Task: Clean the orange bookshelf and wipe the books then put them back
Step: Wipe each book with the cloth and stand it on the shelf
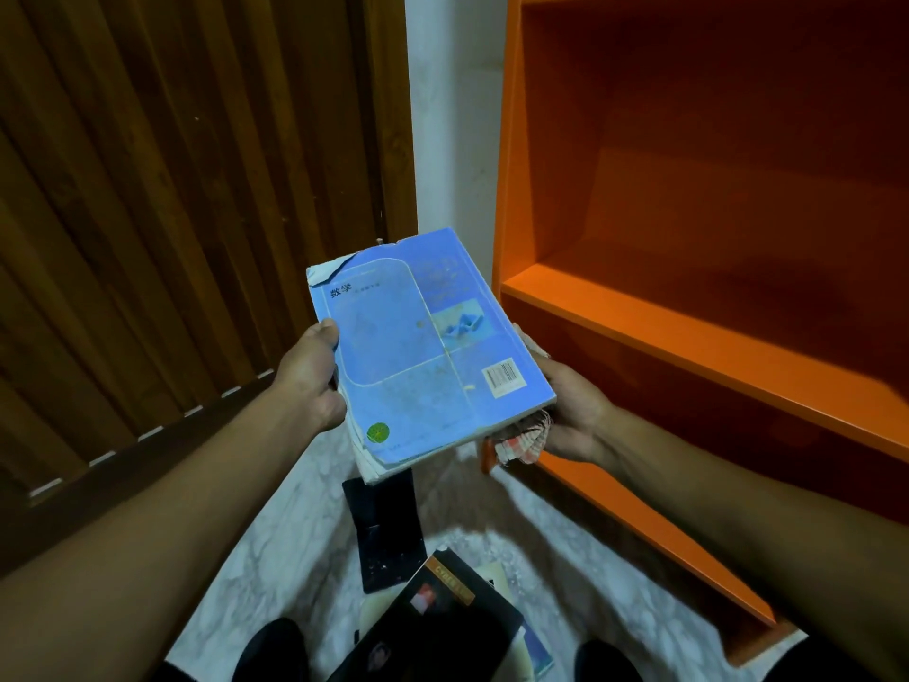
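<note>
A worn blue book (423,347) with a torn top corner and a barcode is held flat in front of me, back cover up. My left hand (312,374) grips its left edge, thumb on the cover. My right hand (573,411) supports the right edge from below and also holds a checked red-and-white cloth (521,440) bunched under the book's near corner. The orange bookshelf (688,337) stands at the right, and the shelves in view hold nothing.
On the marble floor (275,558) below lie a black book (388,529) and a stack topped by a dark-covered book (442,627). A wooden slatted door (172,214) fills the left. A white wall strip (452,140) separates door and shelf.
</note>
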Demonstrator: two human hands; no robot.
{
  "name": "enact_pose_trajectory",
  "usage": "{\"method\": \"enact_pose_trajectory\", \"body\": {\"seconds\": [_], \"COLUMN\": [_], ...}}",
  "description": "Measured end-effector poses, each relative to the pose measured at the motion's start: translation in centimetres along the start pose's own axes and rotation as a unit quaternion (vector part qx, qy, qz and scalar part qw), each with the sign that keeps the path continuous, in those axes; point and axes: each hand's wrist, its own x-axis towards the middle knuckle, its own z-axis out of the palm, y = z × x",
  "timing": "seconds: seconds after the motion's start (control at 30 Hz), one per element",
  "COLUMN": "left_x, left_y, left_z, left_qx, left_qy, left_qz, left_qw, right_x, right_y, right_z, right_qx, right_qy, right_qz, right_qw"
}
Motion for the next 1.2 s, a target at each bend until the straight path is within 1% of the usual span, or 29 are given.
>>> {"method": "enact_pose_trajectory", "body": {"seconds": [0.03, 0.1, 0.23, 0.3, 0.33, 0.4, 0.43, 0.47, 0.5, 0.53, 0.57, 0.63, 0.7, 0.77, 0.83, 0.87, 0.93, 1.03, 1.13, 1.2], "left_x": [0.0, 0.5, 0.0, 0.0, 0.3, 0.7, 0.5, 0.2, 0.2, 0.0, 0.0, -1.1, -1.2, -1.3, -1.0, -0.8, -0.6, -0.4, 0.2, 0.5], "left_y": [0.0, -0.2, -1.0, -1.6, -2.0, -2.9, -3.3, -3.9, -4.7, -5.2, -5.5, -5.6, -6.2, -7.3, -8.4, -8.9, -9.5, -9.3, -8.5, -7.8], "left_z": [-0.2, -0.7, -0.3, 0.2, 0.3, 0.5, 0.8, 1.2, 1.8, 2.5, 3.1, 3.7, 3.3, 2.5, 2.0, 1.8, 1.7, 2.4, 2.9, 3.0], "left_qx": [0.021, 0.049, 0.112, 0.171, 0.219, 0.345, 0.391, 0.401, 0.381, 0.340, 0.295, 0.240, 0.185, 0.120, 0.090, 0.078, 0.066, 0.016, -0.025, -0.036], "left_qy": [0.009, 0.020, 0.028, 0.033, 0.034, 0.039, 0.022, -0.026, -0.089, -0.126, -0.146, -0.161, -0.139, -0.078, -0.028, -0.019, -0.013, -0.034, -0.061, -0.078], "left_qz": [0.004, 0.011, -0.006, 0.001, 0.024, 0.069, 0.081, 0.072, 0.049, 0.004, -0.040, -0.103, -0.146, -0.176, -0.193, -0.198, -0.197, -0.174, -0.138, -0.110], "left_qw": [1.000, 0.999, 0.993, 0.985, 0.975, 0.935, 0.916, 0.913, 0.919, 0.932, 0.944, 0.952, 0.962, 0.974, 0.977, 0.977, 0.978, 0.984, 0.988, 0.990], "right_x": [-0.3, -0.6, -1.2, -1.2, -0.8, 0.0, 0.4, 0.8, 1.1, 1.2, 1.1, 0.7, 0.6, 0.7, 0.5, 0.3, 0.0, 0.0, 0.5, 0.5], "right_y": [-0.3, -0.7, 0.6, 1.6, 2.1, 2.7, 2.8, 3.0, 3.4, 3.8, 4.2, 5.0, 5.2, 4.9, 4.7, 4.8, 5.0, 5.0, 4.4, 3.6], "right_z": [0.3, 0.8, 1.4, 1.7, 1.6, 1.6, 1.7, 1.7, 1.9, 2.1, 2.3, 2.4, 1.9, 1.5, 1.4, 1.4, 1.5, 1.6, 1.5, 1.6], "right_qx": [0.000, -0.007, -0.052, -0.048, -0.039, -0.047, -0.059, -0.077, -0.105, -0.155, -0.226, -0.371, -0.439, -0.475, -0.516, -0.526, -0.520, -0.507, -0.419, -0.375], "right_qy": [-0.020, -0.025, -0.061, -0.055, -0.054, -0.069, -0.070, -0.071, -0.057, -0.039, -0.012, 0.044, 0.063, 0.063, 0.059, 0.062, 0.081, 0.123, 0.187, 0.225], "right_qz": [0.014, 0.017, -0.006, 0.004, 0.008, 0.000, -0.015, -0.033, -0.050, -0.069, -0.086, -0.102, -0.120, -0.139, -0.156, -0.160, -0.173, -0.232, -0.268, -0.275], "right_qw": [1.000, 1.000, 0.997, 0.997, 0.998, 0.997, 0.996, 0.994, 0.992, 0.985, 0.970, 0.922, 0.888, 0.867, 0.840, 0.833, 0.832, 0.821, 0.847, 0.856]}}
